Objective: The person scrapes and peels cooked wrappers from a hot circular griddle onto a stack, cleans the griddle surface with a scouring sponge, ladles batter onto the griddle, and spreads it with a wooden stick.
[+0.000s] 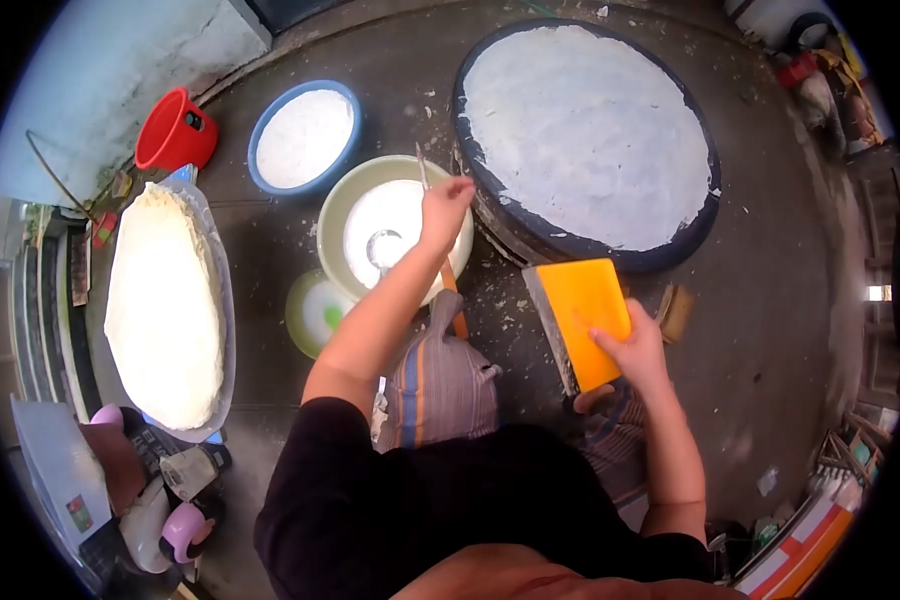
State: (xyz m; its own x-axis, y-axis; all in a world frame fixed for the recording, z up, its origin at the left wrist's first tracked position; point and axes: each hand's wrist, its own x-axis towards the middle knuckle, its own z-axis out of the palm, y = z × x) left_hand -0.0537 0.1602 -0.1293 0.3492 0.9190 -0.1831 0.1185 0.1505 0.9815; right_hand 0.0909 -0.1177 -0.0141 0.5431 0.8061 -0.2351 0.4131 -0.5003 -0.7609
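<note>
My right hand (635, 350) grips a yellow scraper (585, 318) with a grey edge, thumb on its flat face. The scraper is just below the near rim of a large round dark griddle (712, 205), whose top is coated with a thin whitish layer of batter (585, 135). My left hand (444, 212) is above the right side of a pale green basin (332, 225) of white batter (395, 205), fingers drawn together. A thin stick (421, 165) shows behind it; whether the fingers hold it is unclear. A ladle (383, 247) sits in the batter, partly hidden by my forearm.
A blue basin (257, 130) of white contents and a red bucket (175, 130) stand at upper left. A smaller green bowl (295, 325) sits beside the basin. At left, a tall pale stack of sheets (165, 310) rests on a tray. A brown block (676, 312) lies right of the scraper.
</note>
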